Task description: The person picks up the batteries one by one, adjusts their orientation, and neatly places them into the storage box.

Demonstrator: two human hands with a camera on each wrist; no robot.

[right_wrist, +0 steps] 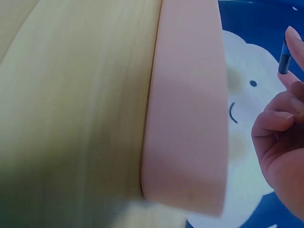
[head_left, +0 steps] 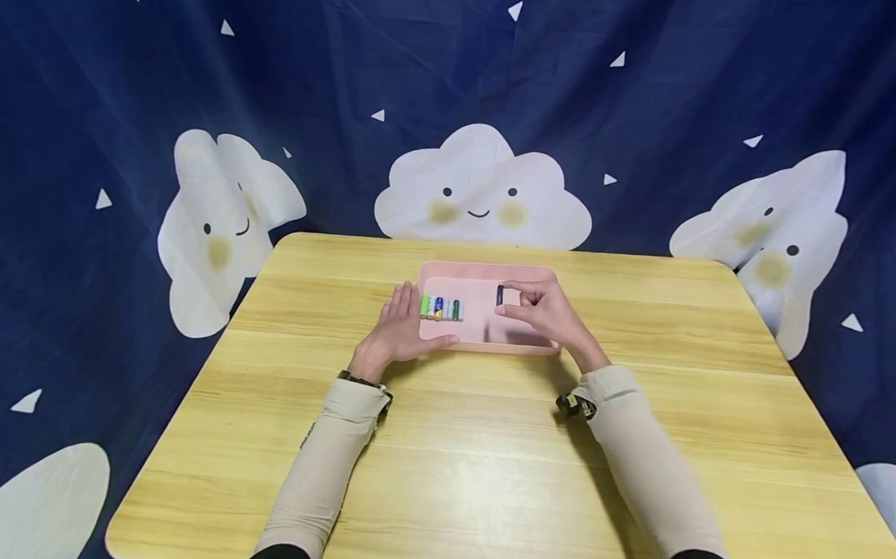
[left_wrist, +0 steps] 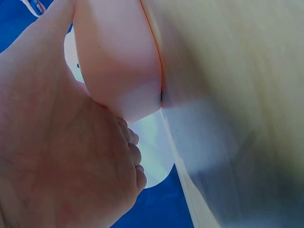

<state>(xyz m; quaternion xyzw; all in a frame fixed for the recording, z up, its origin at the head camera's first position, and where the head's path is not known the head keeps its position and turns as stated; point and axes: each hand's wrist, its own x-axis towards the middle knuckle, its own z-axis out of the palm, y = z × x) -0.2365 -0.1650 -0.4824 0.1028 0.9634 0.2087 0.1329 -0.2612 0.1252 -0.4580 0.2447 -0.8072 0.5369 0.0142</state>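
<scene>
A pink tray (head_left: 486, 271) lies on the table. At its left end several batteries (head_left: 442, 309) stand side by side in a row, in green, blue, white and dark green. My left hand (head_left: 401, 332) rests at the tray's left front corner, fingers straight along the side wall and thumb along the front rim. Between thumb and forefinger my right hand (head_left: 547, 311) pinches a dark battery (head_left: 500, 295) by its two ends, over the right half of the tray. The right wrist view shows the same battery (right_wrist: 284, 58) upright between the fingertips, above the tray wall (right_wrist: 190, 109).
The wooden table (head_left: 470, 464) stretches out around the tray. Behind its far edge hangs a dark blue curtain (head_left: 337, 74) with white clouds. Each wrist wears a strap, and the right one carries a small camera (head_left: 576, 405).
</scene>
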